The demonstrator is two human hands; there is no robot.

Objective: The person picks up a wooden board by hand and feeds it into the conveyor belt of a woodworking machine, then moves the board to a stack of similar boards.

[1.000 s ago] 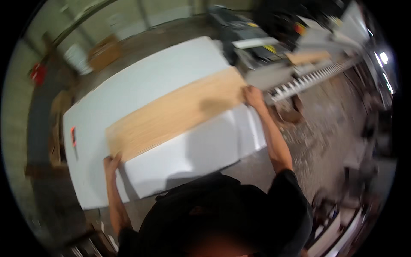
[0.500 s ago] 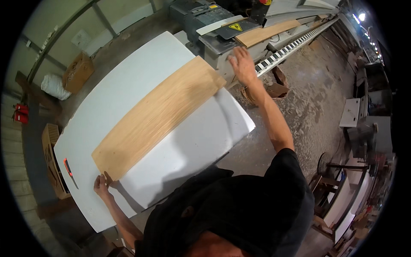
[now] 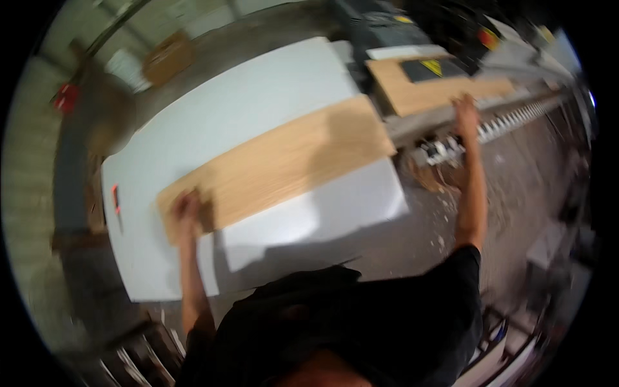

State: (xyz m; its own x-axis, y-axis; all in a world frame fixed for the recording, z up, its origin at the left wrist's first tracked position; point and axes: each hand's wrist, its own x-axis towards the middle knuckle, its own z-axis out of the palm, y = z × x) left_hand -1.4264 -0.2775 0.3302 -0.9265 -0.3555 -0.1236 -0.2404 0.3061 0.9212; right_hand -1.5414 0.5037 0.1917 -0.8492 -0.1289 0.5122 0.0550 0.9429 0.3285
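A long light wooden board [image 3: 284, 161] lies diagonally on a large white panel [image 3: 225, 122]. My left hand [image 3: 187, 209] rests on the board's near left end; blur hides whether the fingers curl around its edge. My right hand [image 3: 465, 106] is off the board and stretched far right, fingers apart. It is at the edge of a second wooden panel [image 3: 438, 95] that lies on a dark machine [image 3: 387, 29]. Nothing shows in my right hand.
A roller conveyor [image 3: 516, 119] runs right from the machine over a dusty concrete floor [image 3: 419, 219] with scraps. A small red tool [image 3: 116, 198] lies on the white panel's left edge. A cardboard box [image 3: 166, 55] and a red object [image 3: 64, 98] sit far left.
My right hand has let go of the board's far end and reached right to the panel on the machine. My left hand has slid from the board's corner onto its end.
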